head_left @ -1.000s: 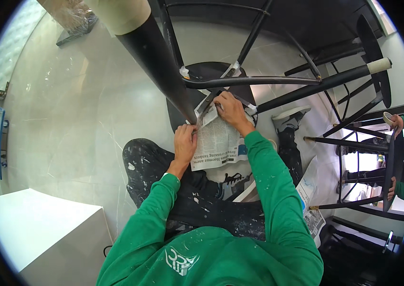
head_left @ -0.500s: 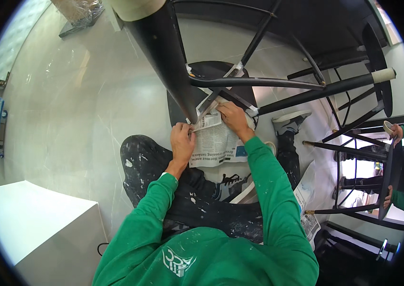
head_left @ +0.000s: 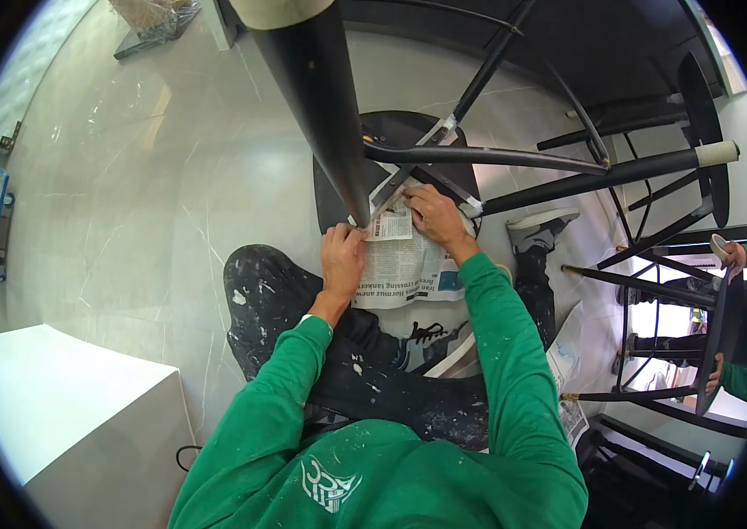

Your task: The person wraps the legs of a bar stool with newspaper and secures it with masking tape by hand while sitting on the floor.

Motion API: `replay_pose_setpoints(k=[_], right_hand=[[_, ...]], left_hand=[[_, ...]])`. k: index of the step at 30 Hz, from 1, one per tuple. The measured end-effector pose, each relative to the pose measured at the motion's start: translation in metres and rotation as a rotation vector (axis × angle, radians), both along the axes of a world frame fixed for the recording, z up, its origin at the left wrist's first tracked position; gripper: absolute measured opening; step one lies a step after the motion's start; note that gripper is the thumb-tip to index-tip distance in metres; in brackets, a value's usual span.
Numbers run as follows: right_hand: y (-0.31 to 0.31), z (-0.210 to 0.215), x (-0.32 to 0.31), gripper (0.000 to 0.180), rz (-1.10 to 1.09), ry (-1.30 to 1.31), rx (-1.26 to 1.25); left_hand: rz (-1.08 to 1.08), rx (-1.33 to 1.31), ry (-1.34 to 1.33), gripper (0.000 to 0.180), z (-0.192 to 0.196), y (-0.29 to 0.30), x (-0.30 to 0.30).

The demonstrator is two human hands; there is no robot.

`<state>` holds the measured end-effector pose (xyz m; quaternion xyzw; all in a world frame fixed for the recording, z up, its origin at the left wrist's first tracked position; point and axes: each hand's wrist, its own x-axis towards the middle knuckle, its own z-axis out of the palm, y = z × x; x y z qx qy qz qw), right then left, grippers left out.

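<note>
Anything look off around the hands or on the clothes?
Pale splotches, possibly paint, stand out against the dark trousers, clearest at the left knee. The stool looks odd too: upside down, legs upward, with newspaper by its underside.

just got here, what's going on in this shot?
A person seated on the floor has both hands on a newspaper sheet at the underside of an upturned black stool. The left hand is at the paper's edge beside the stool's thick leg; the right hand is by the crossed bars. The sheet hangs over the seat's near side. At right, a co-worker's hands are at another stool's seat.
</note>
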<state>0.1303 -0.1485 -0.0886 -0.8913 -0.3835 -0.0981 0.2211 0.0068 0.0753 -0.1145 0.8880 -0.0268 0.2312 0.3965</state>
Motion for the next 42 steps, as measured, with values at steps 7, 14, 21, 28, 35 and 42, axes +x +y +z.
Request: replay_pose_setpoints(k=[7,14,21,28,35,42], right_hand=[[-0.003,0.007,0.006,0.014,0.042,0.077,-0.057],[-0.004,0.006,-0.001,0.017,-0.006,0.128,-0.042],[-0.008,-0.003,-0.010,0.027,-0.125,0.230,0.137],[0.002,-0.006,-0.021,0.037,-0.215,0.228,0.189],[0.002,-0.008,-0.024,0.040,-0.190,0.136,0.088],[0.001,-0.016,-0.029,0.036,-0.176,0.093,0.131]], left_hand=[[0.008,-0.003,0.017,0.018,0.004,0.002,-0.001],[0.028,-0.027,0.063,0.014,0.004,0.004,-0.003],[0.033,0.017,0.095,0.011,0.003,0.008,-0.003],[0.028,0.026,0.108,0.010,0.004,0.010,-0.003],[0.024,0.053,0.173,0.011,0.018,0.013,-0.012],[-0.550,0.083,0.064,0.054,0.049,-0.030,-0.003]])
